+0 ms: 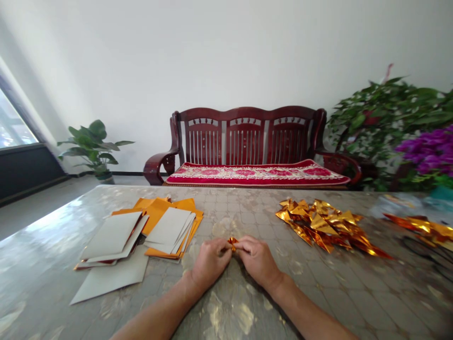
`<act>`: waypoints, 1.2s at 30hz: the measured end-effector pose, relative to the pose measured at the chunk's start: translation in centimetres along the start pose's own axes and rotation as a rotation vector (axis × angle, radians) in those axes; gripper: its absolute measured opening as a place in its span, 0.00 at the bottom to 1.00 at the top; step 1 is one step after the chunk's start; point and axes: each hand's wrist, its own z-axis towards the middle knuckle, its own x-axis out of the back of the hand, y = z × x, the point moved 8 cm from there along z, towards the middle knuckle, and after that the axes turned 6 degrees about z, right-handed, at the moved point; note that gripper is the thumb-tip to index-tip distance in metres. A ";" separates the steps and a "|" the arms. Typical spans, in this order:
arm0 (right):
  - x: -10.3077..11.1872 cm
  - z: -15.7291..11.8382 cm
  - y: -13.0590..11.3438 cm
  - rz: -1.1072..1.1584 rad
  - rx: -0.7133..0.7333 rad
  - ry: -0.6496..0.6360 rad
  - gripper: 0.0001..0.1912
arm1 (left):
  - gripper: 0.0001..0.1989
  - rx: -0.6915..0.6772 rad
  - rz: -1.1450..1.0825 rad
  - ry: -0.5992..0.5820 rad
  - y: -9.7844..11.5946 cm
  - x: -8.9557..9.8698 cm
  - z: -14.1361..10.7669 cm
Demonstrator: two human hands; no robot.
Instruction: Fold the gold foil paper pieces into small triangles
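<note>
Between my fingertips, low over the middle of the table, is a small piece of shiny gold foil paper, mostly hidden by my fingers. My left hand pinches its left side, thumb against curled fingers. On the other side my right hand grips it in the same way. A pile of folded gold foil pieces with pointed ends lies to the right of my hands. Stacks of white-backed paper sheets and orange sheets are spread to the left.
The patterned table cover reaches under everything. More gold foil, a clear plastic bag and a dark thin-framed object lie at the far right. A wooden bench stands behind the table, with plants at both sides.
</note>
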 end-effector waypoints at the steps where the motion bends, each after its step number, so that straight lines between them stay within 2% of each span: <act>1: 0.0 0.0 -0.1 -0.012 0.007 0.002 0.13 | 0.09 -0.022 0.020 0.003 0.2 0.0 -0.1; 5: -0.4 -0.3 -0.6 -0.115 0.039 -0.006 0.13 | 0.09 -0.102 0.152 0.008 0.9 -0.1 -0.4; 9: -0.5 -0.4 -0.8 -0.176 0.044 -0.001 0.13 | 0.10 -0.119 0.197 0.004 1.0 -0.3 -0.6; 17: 0.1 0.3 0.8 -0.039 -0.079 -0.017 0.16 | 0.09 0.073 -0.070 -0.017 -0.8 -0.2 0.4; 23: 0.5 0.2 1.8 -0.044 -0.073 -0.014 0.19 | 0.09 0.078 -0.130 -0.002 -1.1 0.0 0.6; 30: 0.1 0.1 2.0 -0.046 -0.047 -0.036 0.20 | 0.14 0.056 -0.163 -0.031 -1.3 -0.5 0.8; 36: 0.2 0.1 2.4 -0.023 -0.045 -0.084 0.19 | 0.12 0.048 -0.183 -0.056 -1.4 -0.6 0.8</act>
